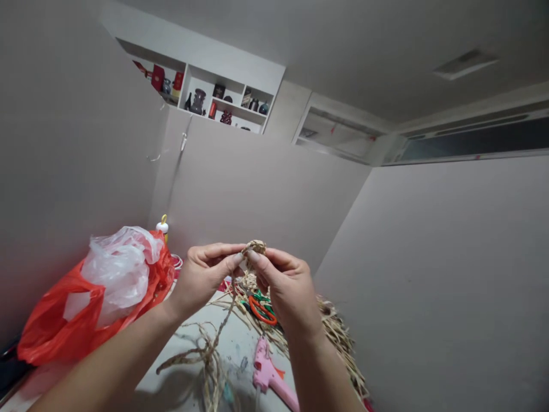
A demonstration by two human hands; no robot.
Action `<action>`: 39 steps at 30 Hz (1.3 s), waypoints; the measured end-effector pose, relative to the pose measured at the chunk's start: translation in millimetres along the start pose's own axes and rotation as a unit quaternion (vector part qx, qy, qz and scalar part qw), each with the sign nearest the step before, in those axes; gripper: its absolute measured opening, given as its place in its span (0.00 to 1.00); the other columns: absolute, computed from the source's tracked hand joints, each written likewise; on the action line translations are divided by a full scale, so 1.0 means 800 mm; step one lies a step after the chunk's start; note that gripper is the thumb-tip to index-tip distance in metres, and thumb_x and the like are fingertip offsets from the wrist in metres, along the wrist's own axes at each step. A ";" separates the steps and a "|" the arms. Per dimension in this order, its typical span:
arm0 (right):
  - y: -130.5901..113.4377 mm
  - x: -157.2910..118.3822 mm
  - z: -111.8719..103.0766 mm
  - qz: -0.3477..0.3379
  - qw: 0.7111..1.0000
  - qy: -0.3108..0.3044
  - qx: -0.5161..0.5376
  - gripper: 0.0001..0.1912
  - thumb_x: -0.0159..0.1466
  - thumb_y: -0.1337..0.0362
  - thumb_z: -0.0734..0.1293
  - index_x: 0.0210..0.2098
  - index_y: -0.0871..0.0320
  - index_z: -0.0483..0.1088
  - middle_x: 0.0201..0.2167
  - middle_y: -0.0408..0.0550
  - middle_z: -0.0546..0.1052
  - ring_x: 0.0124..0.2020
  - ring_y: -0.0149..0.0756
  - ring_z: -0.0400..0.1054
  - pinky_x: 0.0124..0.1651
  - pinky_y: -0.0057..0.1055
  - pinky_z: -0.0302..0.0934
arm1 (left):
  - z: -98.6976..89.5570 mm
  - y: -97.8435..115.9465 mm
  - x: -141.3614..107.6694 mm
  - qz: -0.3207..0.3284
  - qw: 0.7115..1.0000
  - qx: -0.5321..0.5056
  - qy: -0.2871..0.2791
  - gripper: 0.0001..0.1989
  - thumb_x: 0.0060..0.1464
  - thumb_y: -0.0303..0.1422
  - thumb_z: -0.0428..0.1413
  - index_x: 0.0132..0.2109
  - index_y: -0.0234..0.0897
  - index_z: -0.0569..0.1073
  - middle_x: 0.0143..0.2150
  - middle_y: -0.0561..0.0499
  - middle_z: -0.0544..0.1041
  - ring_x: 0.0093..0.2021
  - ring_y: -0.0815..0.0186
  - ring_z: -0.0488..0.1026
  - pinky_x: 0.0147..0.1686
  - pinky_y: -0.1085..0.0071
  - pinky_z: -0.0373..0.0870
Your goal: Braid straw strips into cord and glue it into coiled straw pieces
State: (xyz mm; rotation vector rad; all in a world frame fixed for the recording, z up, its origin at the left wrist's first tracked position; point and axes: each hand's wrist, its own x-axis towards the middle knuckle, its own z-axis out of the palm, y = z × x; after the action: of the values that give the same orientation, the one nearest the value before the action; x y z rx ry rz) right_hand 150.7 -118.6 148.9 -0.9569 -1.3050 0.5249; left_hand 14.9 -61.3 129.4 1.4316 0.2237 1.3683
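A small coiled piece of braided straw [256, 247] is held up between my two hands, above the table. My left hand [210, 272] pinches its left side with thumb and fingers. On the right side, my right hand [287, 280] grips it, the thumb lying across its front. A thin straw braid [225, 323] hangs from the coil and ends in loose strands [210, 366] over the table. Below my hands lie orange-handled scissors [262, 312] and a pink glue gun [270, 375].
Red and white plastic bags [124, 274] are heaped at the left, with a white-capped bottle [162, 226] behind. A pile of dry straw [338, 332] lies to the right on the white table [171, 343]. Partition walls enclose the table.
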 end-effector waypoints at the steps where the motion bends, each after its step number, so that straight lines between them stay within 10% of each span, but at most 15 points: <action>1: 0.004 0.002 0.005 -0.006 1.000 0.010 0.009 0.10 0.56 0.58 0.73 0.27 0.59 0.76 0.16 0.37 0.63 0.18 0.22 0.50 0.19 0.23 0.46 | 0.001 0.000 -0.001 0.010 1.000 0.001 0.012 0.09 0.50 0.31 0.62 0.40 0.38 0.81 0.33 0.49 0.82 0.27 0.73 0.74 0.29 0.78 0.73; 9: 0.032 0.015 0.032 -0.017 0.995 0.047 0.089 0.10 0.57 0.58 0.73 0.28 0.60 0.76 0.17 0.37 0.63 0.19 0.23 0.50 0.21 0.24 0.46 | 0.004 -0.021 -0.002 0.115 0.984 0.077 0.110 0.08 0.53 0.31 0.60 0.40 0.38 0.81 0.38 0.49 0.83 0.33 0.67 0.78 0.37 0.72 0.77; 19: 0.049 0.015 0.023 -0.010 0.980 0.088 0.176 0.12 0.56 0.58 0.73 0.24 0.59 0.72 0.17 0.36 0.61 0.19 0.24 0.50 0.20 0.24 0.46 | 0.018 -0.043 -0.005 0.167 0.969 0.162 0.077 0.13 0.54 0.29 0.59 0.47 0.38 0.79 0.45 0.48 0.81 0.40 0.66 0.79 0.42 0.73 0.76; 33: 0.044 0.011 0.018 0.026 0.968 0.039 0.245 0.08 0.56 0.61 0.73 0.25 0.59 0.74 0.17 0.38 0.65 0.19 0.23 0.55 0.21 0.21 0.50 | 0.033 -0.039 -0.009 0.050 0.987 0.045 0.144 0.10 0.50 0.33 0.63 0.42 0.41 0.81 0.42 0.50 0.82 0.41 0.65 0.78 0.43 0.73 0.75; 39: 0.036 0.016 -0.017 0.025 0.995 -0.084 0.055 0.13 0.57 0.58 0.72 0.39 0.58 0.77 0.27 0.44 0.73 0.22 0.27 0.59 0.23 0.25 0.54 | 0.011 -0.023 0.005 0.029 0.991 0.072 0.110 0.09 0.49 0.31 0.63 0.40 0.39 0.81 0.40 0.48 0.82 0.39 0.66 0.78 0.41 0.73 0.75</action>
State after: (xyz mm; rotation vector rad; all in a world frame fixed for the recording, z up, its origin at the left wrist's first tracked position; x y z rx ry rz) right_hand 172.2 -97.2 132.3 -0.8712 -1.3893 0.7216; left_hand 32.2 -55.9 120.1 1.4136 0.4346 1.5848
